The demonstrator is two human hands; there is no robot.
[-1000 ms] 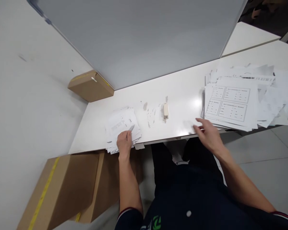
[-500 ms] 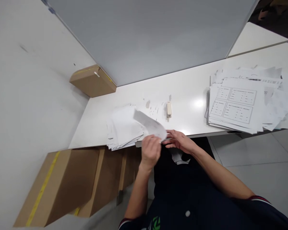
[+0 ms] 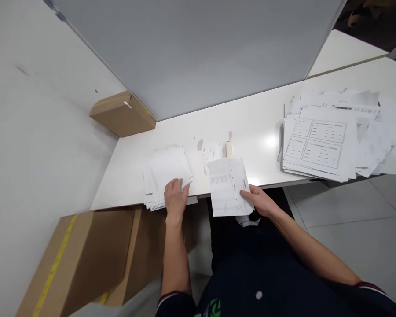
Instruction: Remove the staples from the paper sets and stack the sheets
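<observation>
My right hand (image 3: 260, 200) grips a printed sheet of paper (image 3: 226, 187) by its right edge, thumb on top. The sheet has columns of small print and hangs partly over the table's front edge. Whether more than one sheet is held I cannot tell. My left hand (image 3: 176, 197) rests at the front right corner of a loose stack of paper (image 3: 168, 165), thumb and fingers apart. The stack's top sheet looks blank. Just behind the held sheet lies a small cream-coloured block (image 3: 229, 149), its near end covered.
A large untidy pile of printed sheets (image 3: 323, 145) covers the right of the white table (image 3: 198, 123). A cardboard box (image 3: 123, 116) stands in the back left corner. Larger cardboard boxes (image 3: 86, 255) stand below the left front edge. A grey panel (image 3: 211, 53) rises behind.
The curved sheet has been opened flat and is now in my right hand alone. My left hand has let go of it and moved left to the stack.
</observation>
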